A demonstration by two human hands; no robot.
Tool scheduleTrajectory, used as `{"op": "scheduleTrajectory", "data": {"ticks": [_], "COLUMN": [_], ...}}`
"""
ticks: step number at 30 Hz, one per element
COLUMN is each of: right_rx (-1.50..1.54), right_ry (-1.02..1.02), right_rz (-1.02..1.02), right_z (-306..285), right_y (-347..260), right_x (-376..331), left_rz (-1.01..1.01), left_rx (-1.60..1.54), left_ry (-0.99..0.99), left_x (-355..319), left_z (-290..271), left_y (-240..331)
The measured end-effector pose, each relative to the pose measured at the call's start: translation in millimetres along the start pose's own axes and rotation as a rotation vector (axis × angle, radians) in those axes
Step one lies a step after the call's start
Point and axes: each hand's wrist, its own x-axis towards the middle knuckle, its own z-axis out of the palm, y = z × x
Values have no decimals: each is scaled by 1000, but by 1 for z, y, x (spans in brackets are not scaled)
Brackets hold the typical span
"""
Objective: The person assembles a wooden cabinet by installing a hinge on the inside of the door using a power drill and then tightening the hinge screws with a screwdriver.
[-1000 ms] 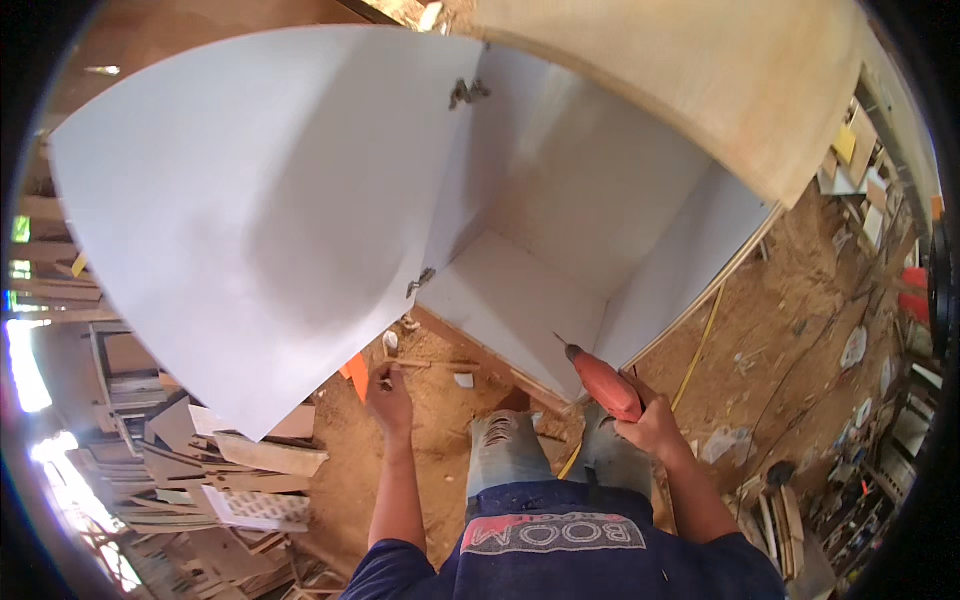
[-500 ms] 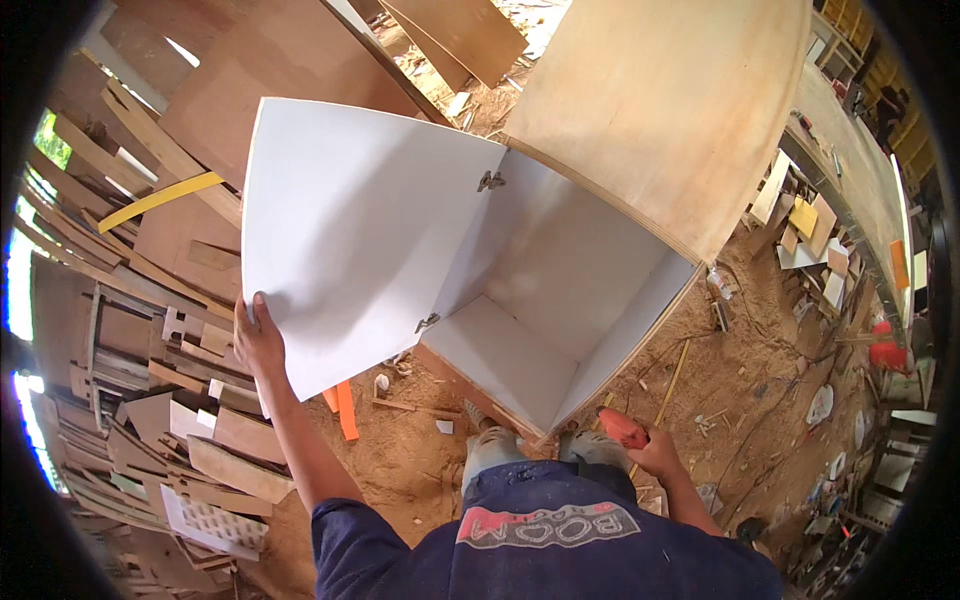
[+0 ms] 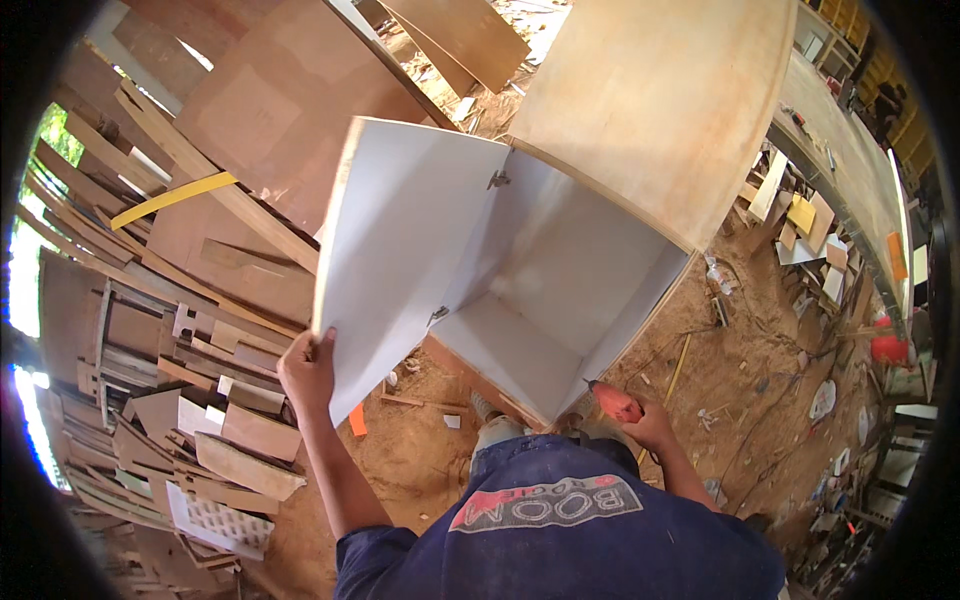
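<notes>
A wooden cabinet [image 3: 620, 215] with a white-lined inside stands in front of me, its outer side bare pale wood. Its white door [image 3: 400, 230] hangs open to the left on two metal hinges, an upper hinge [image 3: 498, 180] and a lower hinge [image 3: 439, 313]. My left hand [image 3: 308, 372] grips the door's free edge near its lower corner, thumb on the white inner face. In my right hand [image 3: 652, 424] is a red power drill [image 3: 616, 402], held by the cabinet's near right corner. Its dark bit points up and left.
Stacked wood offcuts [image 3: 200, 400] fill the left side. Large brown panels [image 3: 300, 110] lean behind the door. At the right stands a long workbench [image 3: 840, 130] over a scrap pile [image 3: 810, 230]. A red bucket [image 3: 888, 345] sits farther right. Sawdust and debris cover the floor [image 3: 740, 400].
The door has swung partway toward the cabinet, my left hand moving right with it. My right hand has brought the drill slightly up and left.
</notes>
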Motion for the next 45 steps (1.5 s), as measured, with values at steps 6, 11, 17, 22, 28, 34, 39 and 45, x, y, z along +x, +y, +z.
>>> {"op": "scheduleTrajectory", "data": {"ticks": [6, 11, 17, 22, 28, 34, 39, 45], "right_rx": [-49, -67, -52, -41, 32, 194, 187, 46], "right_ry": [-20, -117, -51, -23, 8, 274, 298, 390], "right_rz": [-21, 38, -43, -34, -16, 32, 277, 456], "right_z": [10, 6, -6, -18, -63, -36, -35, -49], "right_y": [8, 32, 29, 58, 29, 107, 122, 109], "right_x": [4, 5, -7, -14, -61, -110, -194, -290], "left_rz": [190, 181, 219, 396, 462, 668, 546, 439], "left_rx": [-231, -223, -202, -166, -193, -259, -222, -158], "left_ry": [-176, -133, -200, -283, -471, -445, -624, -581], "left_x": [-59, -87, -118, -162, -209, -245, -283, -309], "left_z": [15, 27, 44, 95, 160, 245, 312, 368], "left_y": [25, 56, 70, 96, 140, 162, 186, 224]}}
